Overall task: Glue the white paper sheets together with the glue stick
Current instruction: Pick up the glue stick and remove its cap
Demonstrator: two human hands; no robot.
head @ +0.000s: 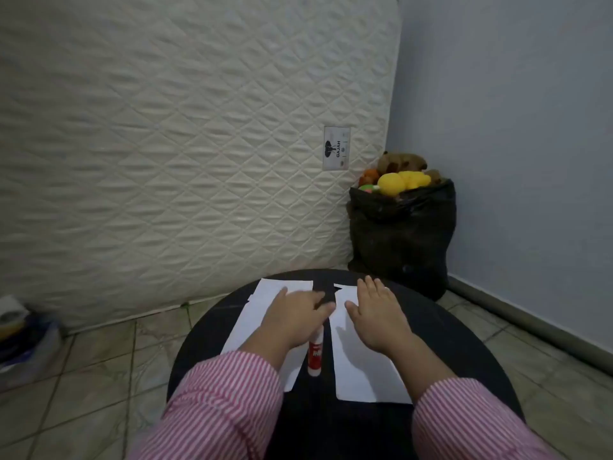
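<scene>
Two white paper sheets lie side by side on a round black table (464, 353). The left sheet (255, 313) is under my left hand (295, 317), which rests flat with fingers spread toward the gap between the sheets. My right hand (378, 313) lies flat and open on the right sheet (361, 370). A red and white glue stick (315, 355) lies in the gap between the sheets, its far end partly hidden under my left hand. Neither hand holds anything.
A quilted mattress (185, 144) leans upright against the wall behind the table. A black bag (401, 240) full of plush toys stands at the right behind the table. Tiled floor (93, 393) surrounds the table, with clutter at the far left.
</scene>
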